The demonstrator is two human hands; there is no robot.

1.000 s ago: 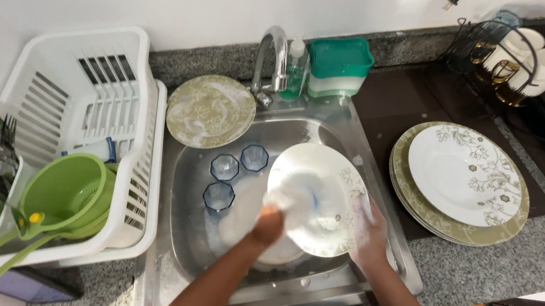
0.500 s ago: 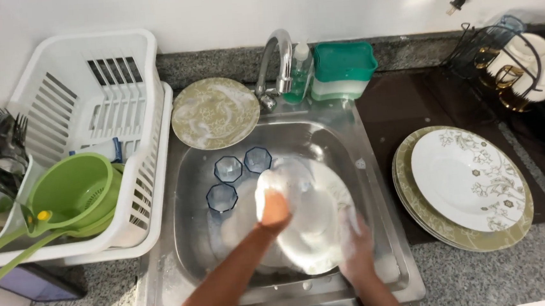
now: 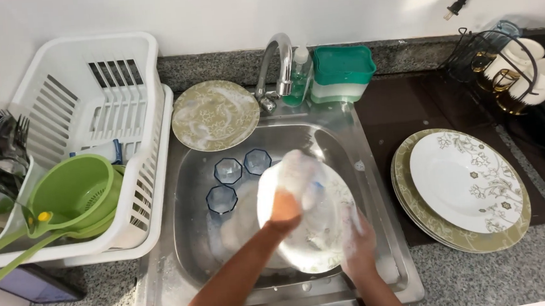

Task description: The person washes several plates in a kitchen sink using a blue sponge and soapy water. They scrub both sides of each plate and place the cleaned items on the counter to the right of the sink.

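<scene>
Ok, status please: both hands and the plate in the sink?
Left hand scrubs soapy white plate with sponge. Right hand holds plate rim. Three blue glasses beside it in sink.

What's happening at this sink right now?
A person is washing dishes by hand. The left hand rubs a soapy sponge over a white plate, which the sudsy right hand steadies at its edge over the steel sink. Three blue glasses sit in the basin. A soapy patterned plate lies beside the faucet, and more plates are stacked on the counter to the right.
</scene>
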